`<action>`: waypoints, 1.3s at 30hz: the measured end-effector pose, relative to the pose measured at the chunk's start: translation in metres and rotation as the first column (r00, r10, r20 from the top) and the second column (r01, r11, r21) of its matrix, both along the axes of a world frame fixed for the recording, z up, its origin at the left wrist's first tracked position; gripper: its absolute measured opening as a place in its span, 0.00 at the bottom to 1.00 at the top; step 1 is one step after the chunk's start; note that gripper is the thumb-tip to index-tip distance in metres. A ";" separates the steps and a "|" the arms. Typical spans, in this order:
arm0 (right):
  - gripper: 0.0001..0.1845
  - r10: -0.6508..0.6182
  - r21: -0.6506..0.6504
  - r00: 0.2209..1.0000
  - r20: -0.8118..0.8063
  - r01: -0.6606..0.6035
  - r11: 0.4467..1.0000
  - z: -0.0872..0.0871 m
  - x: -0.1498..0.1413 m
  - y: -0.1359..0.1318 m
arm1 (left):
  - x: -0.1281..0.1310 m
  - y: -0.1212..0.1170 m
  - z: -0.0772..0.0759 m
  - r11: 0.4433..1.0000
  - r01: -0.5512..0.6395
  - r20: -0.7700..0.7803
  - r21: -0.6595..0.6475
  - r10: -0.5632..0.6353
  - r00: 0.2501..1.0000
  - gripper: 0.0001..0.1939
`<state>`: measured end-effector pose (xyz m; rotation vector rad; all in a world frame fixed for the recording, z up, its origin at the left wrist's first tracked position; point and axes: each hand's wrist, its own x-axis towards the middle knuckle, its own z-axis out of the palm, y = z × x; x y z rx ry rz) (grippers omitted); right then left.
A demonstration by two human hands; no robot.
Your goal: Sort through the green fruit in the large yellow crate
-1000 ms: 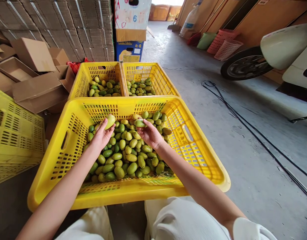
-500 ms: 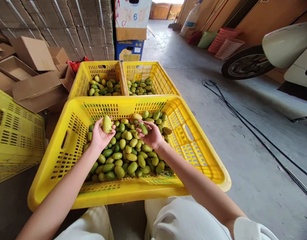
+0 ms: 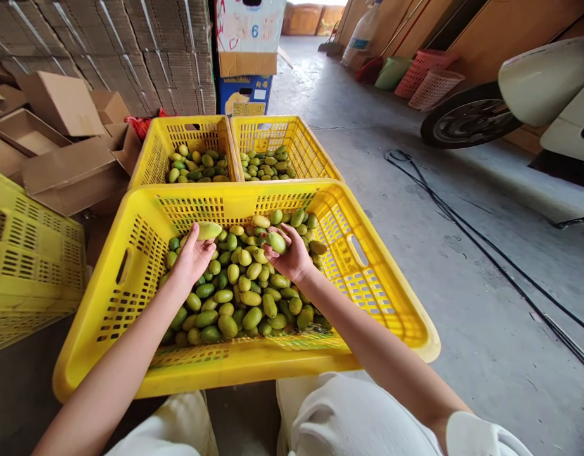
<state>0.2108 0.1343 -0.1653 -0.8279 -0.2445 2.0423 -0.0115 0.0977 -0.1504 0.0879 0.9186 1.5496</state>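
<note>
Yellow plastic makes up the front crate, whose floor is covered by a heap of green fruits, and both hands are raised just above the far part of that heap. Held between thumb and fingers, the pale fruit in the left hand now lies almost level, pointing sideways, where half a second ago it stood upright against the palm. In the right hand, the greener fruit has also turned: it was slanted along the fingers and now sits rounder to view, with the fingers curled about it. Neither has been let go, and the heap beneath looks unchanged, so I judge this to be turning and looking over, one fruit to each hand, rather than picking up or setting down. Beyond, the left rear crate and the right rear crate stand side by side on the floor, each holding similar fruits.
</note>
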 end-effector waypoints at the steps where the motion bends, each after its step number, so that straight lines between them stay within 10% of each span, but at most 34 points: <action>1: 0.06 -0.010 -0.013 1.000 0.008 0.010 1.000 0.001 -0.001 -0.001 | 0.000 0.000 0.001 1.000 0.004 0.006 0.012 -0.004 1.000 0.15; 24: 0.06 -0.004 -0.021 0.999 0.040 0.005 1.000 -0.005 -0.003 0.000 | -0.001 -0.007 0.018 0.982 0.168 0.144 -0.090 -0.154 0.977 0.16; 39: 0.07 -0.029 -0.097 0.999 -0.033 0.026 0.995 -0.012 0.002 0.003 | -0.006 0.000 0.003 0.997 -0.076 0.030 0.014 0.075 0.997 0.12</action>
